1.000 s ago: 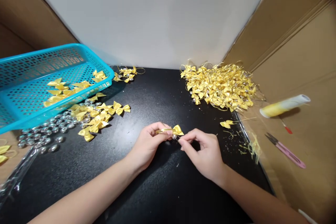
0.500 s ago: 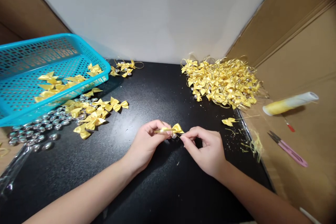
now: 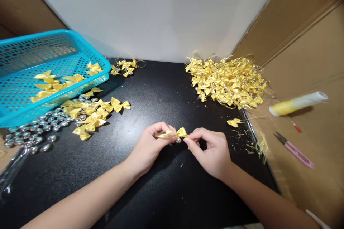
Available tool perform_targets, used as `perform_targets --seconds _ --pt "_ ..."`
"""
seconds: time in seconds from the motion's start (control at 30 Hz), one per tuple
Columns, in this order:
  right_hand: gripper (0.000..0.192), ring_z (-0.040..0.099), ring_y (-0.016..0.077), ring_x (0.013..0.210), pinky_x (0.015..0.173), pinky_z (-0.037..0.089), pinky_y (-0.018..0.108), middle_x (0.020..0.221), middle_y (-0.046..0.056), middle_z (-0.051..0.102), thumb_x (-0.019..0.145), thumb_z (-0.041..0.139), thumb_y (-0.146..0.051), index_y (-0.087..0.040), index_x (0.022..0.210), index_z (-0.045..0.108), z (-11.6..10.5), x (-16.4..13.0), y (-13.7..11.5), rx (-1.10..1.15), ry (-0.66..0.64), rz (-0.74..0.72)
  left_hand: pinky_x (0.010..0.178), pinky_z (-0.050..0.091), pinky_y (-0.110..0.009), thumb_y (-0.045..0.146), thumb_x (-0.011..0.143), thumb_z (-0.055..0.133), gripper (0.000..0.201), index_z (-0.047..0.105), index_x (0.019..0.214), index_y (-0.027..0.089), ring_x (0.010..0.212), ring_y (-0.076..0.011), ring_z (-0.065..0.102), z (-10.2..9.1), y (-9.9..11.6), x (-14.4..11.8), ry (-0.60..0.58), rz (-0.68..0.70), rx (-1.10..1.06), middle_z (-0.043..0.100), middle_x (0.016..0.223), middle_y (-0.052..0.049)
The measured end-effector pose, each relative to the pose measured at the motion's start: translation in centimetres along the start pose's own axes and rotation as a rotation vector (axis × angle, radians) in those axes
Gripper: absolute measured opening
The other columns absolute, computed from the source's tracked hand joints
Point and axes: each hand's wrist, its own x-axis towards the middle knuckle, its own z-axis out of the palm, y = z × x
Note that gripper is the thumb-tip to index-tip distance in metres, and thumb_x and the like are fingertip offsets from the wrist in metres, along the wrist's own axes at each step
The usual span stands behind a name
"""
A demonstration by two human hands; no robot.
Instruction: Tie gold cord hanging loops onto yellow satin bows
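Above the black tabletop, a yellow ribbon bow is held between my two hands, with a silver bead just under its knot. My left hand pinches the bow's left side between thumb and fingers. A flattened gold cord loop sticks out leftward from that grip. The fingertips of my right hand are pinched together at the bow's right tail. Whether a thin thread is also between them is too small to tell.
A turquoise basket with yellow bows stands at left; loose bows and silver beads lie before it. Finished-looking looped bows are heaped at back right. Pink-handled snips, a thread cone and thread scraps are at right.
My right fingertips have shifted slightly against the bow's right tail. The gold loop in my left hand has turned a little and dips lower. The whole view has moved slightly.
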Motion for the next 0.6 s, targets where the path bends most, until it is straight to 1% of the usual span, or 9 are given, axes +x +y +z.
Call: perform_targets --seconds 0.27,0.6 --pt "0.013 0.052 0.0088 0.049 0.051 0.045 0.022 0.057 -0.003 0.060 0.082 0.062 -0.013 -0.019 0.070 0.061 -0.13 -0.02 0.03 0.025 0.014 -0.020 0.066 0.040 -0.023 0.013 0.067 0.073 0.018 0.060 0.056 0.017 0.064 -0.0108 0.055 -0.11 0.08 -0.09 0.004 0.008 -0.037 0.064 0.062 0.003" --pt "0.014 0.051 0.0079 0.048 0.050 0.043 0.021 0.055 -0.003 0.059 0.080 0.062 -0.009 -0.017 0.068 0.061 -0.18 0.09 -0.19 0.031 0.038 -0.048 0.064 0.040 -0.022 0.013 0.072 0.074 0.020 0.060 0.058 0.017 0.064 -0.0093 0.056 -0.23 -0.21 -0.05 -0.045 0.046 -0.047 0.065 0.064 0.004"
